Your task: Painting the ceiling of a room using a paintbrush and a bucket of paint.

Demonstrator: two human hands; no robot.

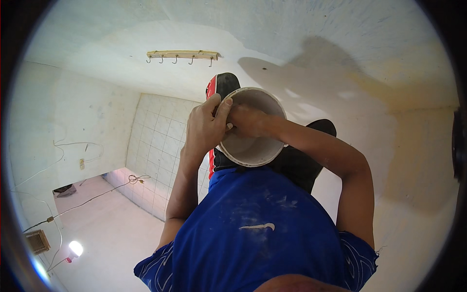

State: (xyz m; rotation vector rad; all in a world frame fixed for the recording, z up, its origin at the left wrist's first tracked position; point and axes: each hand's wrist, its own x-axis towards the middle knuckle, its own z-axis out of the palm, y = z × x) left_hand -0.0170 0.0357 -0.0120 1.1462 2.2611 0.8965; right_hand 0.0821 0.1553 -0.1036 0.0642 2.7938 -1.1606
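While the white bucket [250, 146] sits held up in front of the person's chest, above the blue shirt [253, 233] and dark trousers [296, 165], its open mouth faces the camera and its inside looks pale and smeared. The left hand [206, 127] is clamped on the bucket's left rim, thumb hooked over the edge and fingers wrapped down the outer wall. The right hand [248, 120] reaches inside from the right, pressed against the inner wall just beside the left thumb; whether its fingers are closed on anything I cannot tell, since the left hand covers them. A black shoe with a red stripe [220, 85] shows just beyond the bucket's far rim. Behind lies a pale plastered wall with a wooden hook rack [182, 55]. To the left, well apart, are a tiled wall [155, 131], loose cables [87, 199] and a lit bulb [75, 248] near the floor.
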